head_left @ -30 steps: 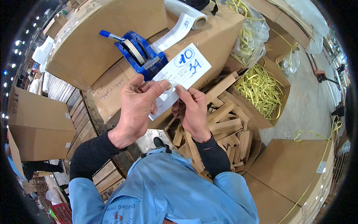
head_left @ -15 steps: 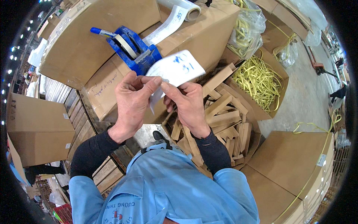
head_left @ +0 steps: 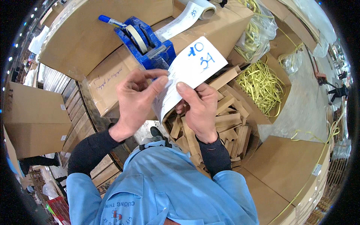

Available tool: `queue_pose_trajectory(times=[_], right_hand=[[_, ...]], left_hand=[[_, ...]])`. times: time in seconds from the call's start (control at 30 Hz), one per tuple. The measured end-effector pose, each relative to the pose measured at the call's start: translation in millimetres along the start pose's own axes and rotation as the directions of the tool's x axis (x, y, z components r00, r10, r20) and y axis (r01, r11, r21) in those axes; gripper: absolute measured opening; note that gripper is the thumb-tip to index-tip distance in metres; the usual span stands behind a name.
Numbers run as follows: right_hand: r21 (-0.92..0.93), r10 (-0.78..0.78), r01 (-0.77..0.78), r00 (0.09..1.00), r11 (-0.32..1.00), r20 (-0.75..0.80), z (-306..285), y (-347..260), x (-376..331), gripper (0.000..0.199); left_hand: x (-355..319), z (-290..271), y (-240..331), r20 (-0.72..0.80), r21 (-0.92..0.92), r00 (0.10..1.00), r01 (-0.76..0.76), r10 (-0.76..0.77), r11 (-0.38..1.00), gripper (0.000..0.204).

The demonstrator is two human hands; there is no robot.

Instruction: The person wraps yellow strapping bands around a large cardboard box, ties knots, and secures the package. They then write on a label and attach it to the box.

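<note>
A white paper sheet with blue handwritten marks on its upper part slants across the middle of the view, its lower end curling down. My right hand grips its lower right side, thumb on top and fingers curled beneath. At the sheet's left edge, the thumb and forefinger of my left hand are pinched together. Just beyond my left hand is a blue tape dispenser with a pale roll in it, and a blue marker lies across its far end.
A large carton bears a paper label roll. Right of my hands, one box holds cardboard strips and another holds yellow strapping. Wooden slats run at left; a folded carton stands at lower right.
The sheet has turned and opened out, so its written face shows flatter and further up to the right. My right hand has shifted slightly right with it.
</note>
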State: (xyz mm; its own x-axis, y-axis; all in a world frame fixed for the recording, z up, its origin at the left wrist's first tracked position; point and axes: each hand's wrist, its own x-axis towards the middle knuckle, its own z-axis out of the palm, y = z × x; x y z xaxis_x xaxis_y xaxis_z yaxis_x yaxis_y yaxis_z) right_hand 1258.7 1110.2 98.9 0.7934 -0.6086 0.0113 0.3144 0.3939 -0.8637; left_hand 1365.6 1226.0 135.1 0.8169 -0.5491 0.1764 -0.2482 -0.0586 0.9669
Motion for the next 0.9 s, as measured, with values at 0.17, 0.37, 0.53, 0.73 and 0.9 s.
queue_pose_trajectory(times=[0.17,0.37,0.53,0.73,0.9], right_hand=[[0.108,0.036,-0.039,0.999,0.993,0.025,-0.1,-6.3,1.2,0.021],[0.201,0.067,-0.067,0.998,0.977,0.005,3.7,-2.4,1.5,0.019],[0.246,0.062,-0.065,0.998,0.967,0.020,3.9,4.7,-0.1,0.017],[0.225,0.075,-0.077,0.997,0.971,0.016,3.4,12.1,-2.6,0.018],[0.238,0.070,-0.072,0.997,0.968,0.016,5.3,12.4,6.9,0.019]], left_hand=[[5.5,-10.0,13.0,0.158,-0.088,0.987,0.016,-0.001,0.996,0.023],[11.2,-16.3,27.8,0.208,-0.064,0.977,0.064,-0.049,0.996,0.033],[23.7,-17.4,23.8,0.168,0.017,0.979,0.110,-0.112,0.994,0.034],[22.7,-11.5,17.0,0.107,-0.093,0.990,0.105,-0.095,0.990,0.024],[23.4,-9.6,11.7,0.097,-0.157,0.992,0.095,-0.081,0.983,0.023]])
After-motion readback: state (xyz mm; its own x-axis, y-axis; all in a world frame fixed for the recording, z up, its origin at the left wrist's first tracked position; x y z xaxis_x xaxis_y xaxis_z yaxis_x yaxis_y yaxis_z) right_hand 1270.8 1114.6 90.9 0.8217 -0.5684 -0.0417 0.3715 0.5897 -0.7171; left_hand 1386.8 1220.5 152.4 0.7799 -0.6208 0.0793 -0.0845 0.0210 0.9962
